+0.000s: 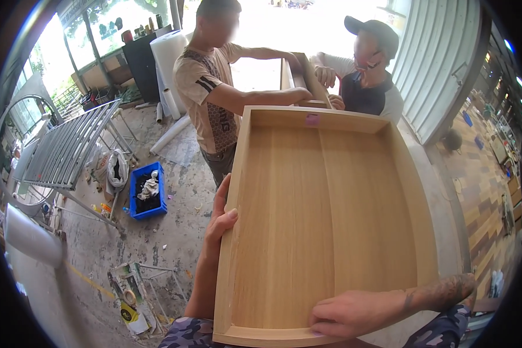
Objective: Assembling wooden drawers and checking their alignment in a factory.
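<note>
A shallow, open-topped wooden drawer [284, 232] with pale walls fills the middle of the view, its inside facing up toward me. My left hand [220, 216] grips its left wall about halfway along, thumb over the rim and fingers outside. At the near end my right hand [354, 313] lies with bent fingers on the near wall's rim, its forearm crossing the right near corner. A bit of pink shows under those fingertips. One pink sticker [312, 119] sits on the inner face of the far wall.
Beyond the drawer, a person in a beige shirt [211, 93] and a capped person [371, 87] handle another wooden drawer [313, 78]. At left are a blue crate [148, 211] with cloth and a slatted metal rack [69, 145]. Plastic-wrap rolls [168, 64] stand behind.
</note>
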A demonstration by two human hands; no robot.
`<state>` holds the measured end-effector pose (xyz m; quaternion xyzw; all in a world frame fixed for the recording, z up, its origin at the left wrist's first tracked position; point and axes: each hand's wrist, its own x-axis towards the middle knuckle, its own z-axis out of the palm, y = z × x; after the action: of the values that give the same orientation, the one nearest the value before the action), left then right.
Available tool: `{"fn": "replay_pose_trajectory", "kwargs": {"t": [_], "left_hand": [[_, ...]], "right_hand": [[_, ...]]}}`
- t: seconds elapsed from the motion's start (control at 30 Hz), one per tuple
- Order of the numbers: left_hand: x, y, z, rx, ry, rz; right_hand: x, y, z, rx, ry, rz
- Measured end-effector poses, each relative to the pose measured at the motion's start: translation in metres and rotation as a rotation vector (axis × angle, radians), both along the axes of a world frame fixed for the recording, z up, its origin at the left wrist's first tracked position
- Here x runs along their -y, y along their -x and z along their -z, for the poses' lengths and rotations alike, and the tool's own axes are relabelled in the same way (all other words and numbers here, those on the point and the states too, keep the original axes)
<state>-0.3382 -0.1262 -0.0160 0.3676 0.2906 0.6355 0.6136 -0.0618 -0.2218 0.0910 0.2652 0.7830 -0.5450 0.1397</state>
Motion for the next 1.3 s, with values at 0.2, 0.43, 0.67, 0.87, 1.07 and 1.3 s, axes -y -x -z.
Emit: {"fn": "replay_pose_trajectory", "kwargs": {"t": [0.2,0.43,0.67,0.87,1.07,1.3], "left_hand": [[0.0010,-0.0061,-0.0064,-0.012,0.019,-0.025],[0.0022,-0.0060,-0.0092,0.001,0.014,-0.018],[0.0025,-0.0058,-0.0091,0.021,0.022,-0.024],[0.0010,-0.0044,-0.0050,0.003,-0.013,-0.022],[0.0026,-0.0056,-0.0071,-0.024,0.001,-0.031],[-0.0002,-0.0015,-0.0009,0.000,-0.030,-0.033]], "right_hand": [[0.0012,-0.0011,0.0008,0.014,-0.001,0.011],[0.0015,-0.0030,0.0024,-0.013,-0.014,0.016],[0.0014,-0.0039,0.0009,-0.023,-0.003,0.031],[0.0040,-0.0047,0.0053,-0.020,-0.026,0.009],[0.0032,-0.0050,0.0046,-0.013,-0.022,0.006],[0.0040,-0.0036,0.0066,-0.013,-0.058,0.002]]}}
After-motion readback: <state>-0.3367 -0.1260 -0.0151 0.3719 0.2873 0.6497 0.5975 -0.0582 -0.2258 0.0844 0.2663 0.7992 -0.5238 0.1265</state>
